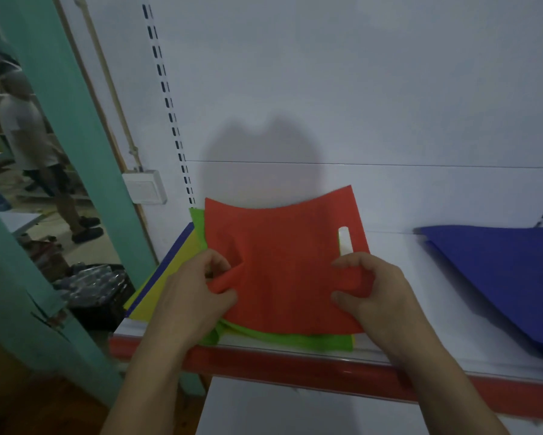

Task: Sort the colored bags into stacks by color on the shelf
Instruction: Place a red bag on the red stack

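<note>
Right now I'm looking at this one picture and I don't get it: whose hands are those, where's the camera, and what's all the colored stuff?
There is no machine here. A person wears a camera on the head, so the single picture looks forward and down at their own two hands. The left hand and the right hand each pinch one side of a red bag, a flat bag with a cut-out handle slot. They hold it over a mixed pile on a white shelf. A green bag is just beneath, and a yellow bag shows at the left. Farther right on the same shelf sits a blue stack. At the far left, another person stands in the background.
</note>
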The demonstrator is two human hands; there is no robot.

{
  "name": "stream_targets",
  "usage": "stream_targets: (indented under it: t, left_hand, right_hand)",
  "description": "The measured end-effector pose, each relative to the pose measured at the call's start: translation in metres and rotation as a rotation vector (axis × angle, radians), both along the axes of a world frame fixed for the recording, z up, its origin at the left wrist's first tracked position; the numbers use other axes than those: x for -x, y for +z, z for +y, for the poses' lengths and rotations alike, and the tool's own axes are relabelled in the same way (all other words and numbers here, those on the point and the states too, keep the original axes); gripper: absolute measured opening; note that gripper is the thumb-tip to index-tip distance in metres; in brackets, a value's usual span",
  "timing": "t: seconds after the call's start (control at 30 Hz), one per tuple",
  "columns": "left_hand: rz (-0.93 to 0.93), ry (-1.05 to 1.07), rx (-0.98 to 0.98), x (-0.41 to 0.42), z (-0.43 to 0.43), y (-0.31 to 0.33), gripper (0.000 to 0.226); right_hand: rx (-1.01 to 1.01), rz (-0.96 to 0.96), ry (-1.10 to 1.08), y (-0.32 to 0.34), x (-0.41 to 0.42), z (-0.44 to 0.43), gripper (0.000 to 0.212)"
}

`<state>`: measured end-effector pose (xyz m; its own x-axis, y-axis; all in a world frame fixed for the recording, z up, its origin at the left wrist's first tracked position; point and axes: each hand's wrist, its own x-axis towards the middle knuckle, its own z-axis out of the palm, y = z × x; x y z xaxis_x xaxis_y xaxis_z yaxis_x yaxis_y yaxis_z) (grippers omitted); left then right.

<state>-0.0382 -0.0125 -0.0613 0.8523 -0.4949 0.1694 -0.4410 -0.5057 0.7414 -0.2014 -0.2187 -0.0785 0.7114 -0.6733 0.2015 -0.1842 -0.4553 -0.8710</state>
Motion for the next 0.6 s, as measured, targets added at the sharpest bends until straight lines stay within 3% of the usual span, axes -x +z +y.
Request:
stream_targets:
  t: [0.23,0.3,0.4,0.5,0.6]
  left_hand:
    - [0.117,-0.073,0.321,0.016,-0.026,0.010,0.020]
    - [0.202,-0.133,0.400,0.025,-0.036,0.016,0.034]
    - [0.117,-0.129,0.405,0.033,-0.053,0.023,0.050]
    - [0.107,-0.149,0.447,0.046,-0.070,0.028,0.046]
    - [0.094,-0.175,0.459,0.068,-0.086,0.030,0.041]
  right_hand:
    - [-0.112,-0.175,-0.081,0.018,0.036,-0.025,0.033]
    - [-0.103,-0.202,-0.134,0.024,0.050,-0.036,0.030]
    - [0.039,-0.113,-0.228,0.030,0.067,-0.057,0.025]
    - [0.208,0.037,-0.270,0.036,0.080,-0.070,0.025]
    - [0.230,0.054,-0.298,0.036,0.102,-0.082,0.028]
